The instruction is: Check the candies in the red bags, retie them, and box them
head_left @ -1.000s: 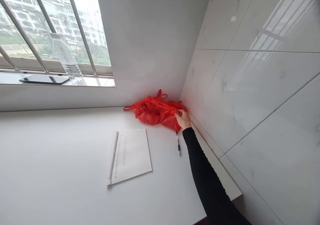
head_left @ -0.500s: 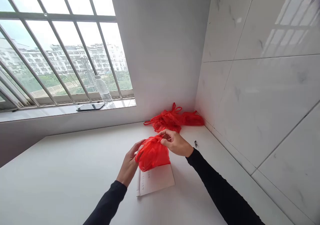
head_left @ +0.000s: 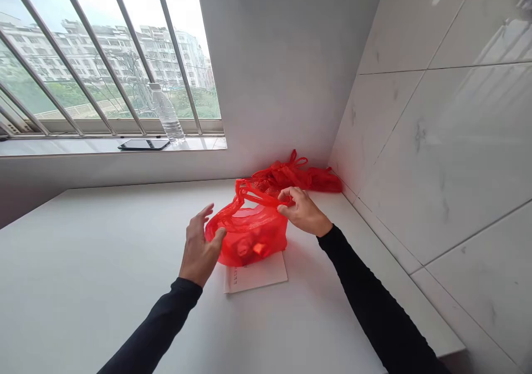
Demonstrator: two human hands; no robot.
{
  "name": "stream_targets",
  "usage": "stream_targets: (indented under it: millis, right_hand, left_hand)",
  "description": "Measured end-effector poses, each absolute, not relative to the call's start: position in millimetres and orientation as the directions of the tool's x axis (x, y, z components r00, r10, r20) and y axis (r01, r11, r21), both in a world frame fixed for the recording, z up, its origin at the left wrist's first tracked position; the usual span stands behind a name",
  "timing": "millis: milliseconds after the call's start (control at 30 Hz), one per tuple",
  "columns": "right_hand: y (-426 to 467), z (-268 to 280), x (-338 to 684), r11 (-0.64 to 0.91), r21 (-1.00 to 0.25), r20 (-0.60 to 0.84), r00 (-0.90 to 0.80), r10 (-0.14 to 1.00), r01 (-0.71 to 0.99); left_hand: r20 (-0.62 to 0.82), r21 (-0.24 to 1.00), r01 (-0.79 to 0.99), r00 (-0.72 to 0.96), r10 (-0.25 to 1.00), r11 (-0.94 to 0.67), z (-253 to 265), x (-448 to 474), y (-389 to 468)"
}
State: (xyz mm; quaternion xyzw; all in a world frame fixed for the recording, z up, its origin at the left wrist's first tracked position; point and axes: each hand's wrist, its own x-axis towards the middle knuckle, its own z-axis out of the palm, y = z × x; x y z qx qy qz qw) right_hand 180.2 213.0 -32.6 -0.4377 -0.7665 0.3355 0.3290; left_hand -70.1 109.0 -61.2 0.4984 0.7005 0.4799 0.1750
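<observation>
A thin red plastic bag (head_left: pixel 249 235) stands with its mouth spread wide, partly over a white booklet (head_left: pixel 261 274). Small objects show dimly through its side; their kind is hidden by the red film. My right hand (head_left: pixel 305 210) pinches the bag's rim and handle at the right, thumb against fingers. At the left edge, my left hand (head_left: pixel 201 246) has its fingers and thumb spread apart beside the rim; the thumb overlaps the bag, and no grip on it shows.
More crumpled red plastic bags (head_left: pixel 303 175) lie at the back of the white table (head_left: pixel 124 241), near the tiled wall (head_left: pixel 415 158). On the windowsill are a clear water bottle (head_left: pixel 167 113) and a dark flat phone or tablet (head_left: pixel 143 144).
The bag's gathered top has opened into a wide mouth. My left hand has come away to the left with fingers spread; my right hand has moved slightly right with the rim. The view tilted down.
</observation>
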Motion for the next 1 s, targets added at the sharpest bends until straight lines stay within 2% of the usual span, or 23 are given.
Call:
stream_targets:
  millis: [67,133,200,300,367,400,433,500,567,633,700,800,900,1000]
  right_hand:
    - [207,-34,172,0.409,-0.817,0.206,-0.458,0.865,0.406]
    - [204,-36,166,0.4,-0.836,0.198,-0.475,0.858,0.374]
    - [206,-36,168,0.374,-0.845,0.214,-0.4,0.891,0.381]
    - [206,-28,175,0.347,-0.839,0.298,-0.181,0.937,0.419]
    - [198,-19,175,0.429,-0.799,0.453,-0.048,0.89,0.421]
    - [190,-15,173,0.502,-0.762,0.537,-0.033,0.843,0.41]
    - [183,-12,168,0.589,-0.709,0.617,-0.064,0.785,0.389]
    - [169,-12,156,0.737,-0.592,0.685,-0.278,0.674,0.326]
    - [161,-19,145,0.802,-0.502,0.613,-0.522,0.593,0.323]
    - [161,-28,139,0.794,-0.434,0.481,-0.635,0.604,0.426]
    - [163,-33,139,0.739,-0.396,0.372,-0.64,0.672,0.545]
    - [161,-27,143,0.673,-0.385,0.284,-0.612,0.738,0.632]
    - [154,-17,147,0.603,-0.355,0.081,-0.619,0.781,0.715]
    - [151,-21,148,0.604,-0.282,-0.124,-0.653,0.747,0.745]
  left_hand:
    - [0.314,0.799,0.6,-0.343,0.886,-0.051,-55,-58,107]
    - [0.32,0.793,0.607,-0.354,0.878,-0.044,-51,-53,108]
    - [0.309,0.818,0.576,-0.447,0.84,0.006,-49,-58,109]
    - [0.305,0.841,0.537,-0.579,0.756,0.073,-44,-72,109]
    - [0.3,0.842,0.53,-0.618,0.726,0.103,-39,-77,107]
    - [0.304,0.839,0.535,-0.615,0.728,0.101,-36,-77,105]
    - [0.307,0.837,0.54,-0.599,0.739,0.09,-32,-74,103]
    - [0.298,0.847,0.529,-0.56,0.773,0.057,-26,-66,99]
    - [0.234,0.882,0.467,-0.547,0.804,0.061,-21,-56,95]
    - [0.143,0.922,0.378,-0.545,0.826,0.09,-18,-51,93]
    - [0.068,0.955,0.277,-0.546,0.835,0.103,-17,-50,93]
    - [0.032,0.982,0.172,-0.552,0.833,0.076,-18,-54,94]
    - [0.04,0.967,0.237,-0.521,0.853,0.099,-21,-56,96]
    - [0.042,0.913,0.379,-0.46,0.887,0.153,-28,-51,97]
